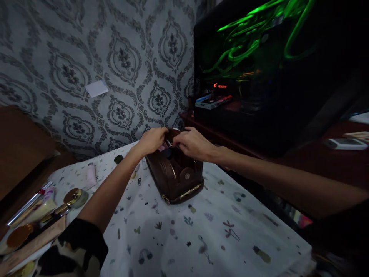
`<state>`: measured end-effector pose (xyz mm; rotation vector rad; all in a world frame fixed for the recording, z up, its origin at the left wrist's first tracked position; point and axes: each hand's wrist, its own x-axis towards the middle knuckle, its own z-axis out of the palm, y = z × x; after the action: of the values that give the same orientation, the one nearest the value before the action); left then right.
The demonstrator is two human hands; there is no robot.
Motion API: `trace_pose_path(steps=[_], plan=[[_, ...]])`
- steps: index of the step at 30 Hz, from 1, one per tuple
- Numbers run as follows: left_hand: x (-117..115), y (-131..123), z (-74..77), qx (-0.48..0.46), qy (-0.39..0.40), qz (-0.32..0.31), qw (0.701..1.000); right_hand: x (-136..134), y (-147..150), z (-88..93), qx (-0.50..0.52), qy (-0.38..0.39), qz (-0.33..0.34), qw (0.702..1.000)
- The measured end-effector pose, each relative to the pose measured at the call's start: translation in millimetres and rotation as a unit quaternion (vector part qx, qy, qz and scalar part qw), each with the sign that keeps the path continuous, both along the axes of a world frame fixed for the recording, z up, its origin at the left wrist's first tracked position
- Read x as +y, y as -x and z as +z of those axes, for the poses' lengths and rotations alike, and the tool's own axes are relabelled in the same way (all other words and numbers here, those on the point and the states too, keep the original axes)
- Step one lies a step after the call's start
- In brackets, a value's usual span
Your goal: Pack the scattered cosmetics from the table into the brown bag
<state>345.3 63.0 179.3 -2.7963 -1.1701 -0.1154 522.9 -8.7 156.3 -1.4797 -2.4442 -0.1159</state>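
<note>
A brown leather cosmetic bag with gold zippers and a round snap stands unzipped on the patterned cloth, its mouth facing up. My left hand grips the bag's far left rim with curled fingers. At the opening's far right side, my right hand has its fingers bent and pressed together over the mouth; what they pinch is hidden. Between the hands, a pinkish item and a dark item show dimly inside the bag.
Left of my forearm lie a pink tube, a gold-lidded jar and several other cosmetics. Small hair ties lie near the bag. A dark computer case with green lights stands at right; a patterned wall rises behind.
</note>
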Motion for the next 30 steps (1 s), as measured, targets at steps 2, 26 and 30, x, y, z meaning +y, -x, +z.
trace_pose_path(steps=[2,26,30], plan=[[-15.9,15.3,0.0,-0.103,-0.016,-0.024,0.994,-9.8,-5.6,-9.1,0.055,-0.039,0.006,0.998],[-86.3,54.4,-62.7,-0.295,0.04,-0.06,0.953,-103.3,1.5,-65.7,0.066,-0.187,0.169,0.965],[-108.9,63.3,-86.0,-0.305,0.019,-0.014,0.952,-106.4,18.5,-75.7,0.063,-0.223,0.155,0.96]])
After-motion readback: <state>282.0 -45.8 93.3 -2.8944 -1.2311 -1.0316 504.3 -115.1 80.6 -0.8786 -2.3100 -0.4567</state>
